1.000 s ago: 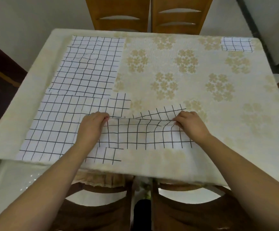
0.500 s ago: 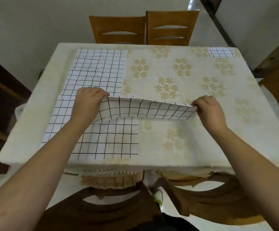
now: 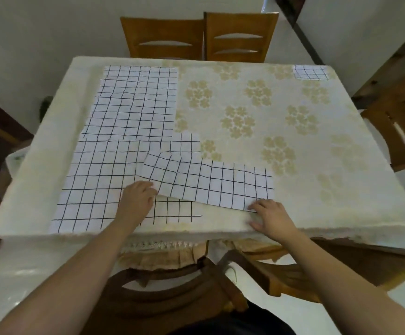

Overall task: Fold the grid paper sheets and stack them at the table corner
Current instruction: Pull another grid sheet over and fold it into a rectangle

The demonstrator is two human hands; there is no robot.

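Observation:
A grid paper sheet folded into a long strip lies slanted near the table's front edge. My left hand holds its near-left corner with curled fingers. My right hand presses its fingertips on the near-right corner, thumb spread on the cloth. The strip overlaps a flat sheet at the front left. Another flat sheet lies at the back left. One small folded sheet sits at the far right corner.
The table wears a cream floral cloth. Two wooden chairs stand at its far side, another chair at the right, and dark chairs below the front edge.
Both hands brought the sheet's far edge down towards me, so the lifted sheet now lies folded flat. My hands ended at its near corners. The camera view shifted.

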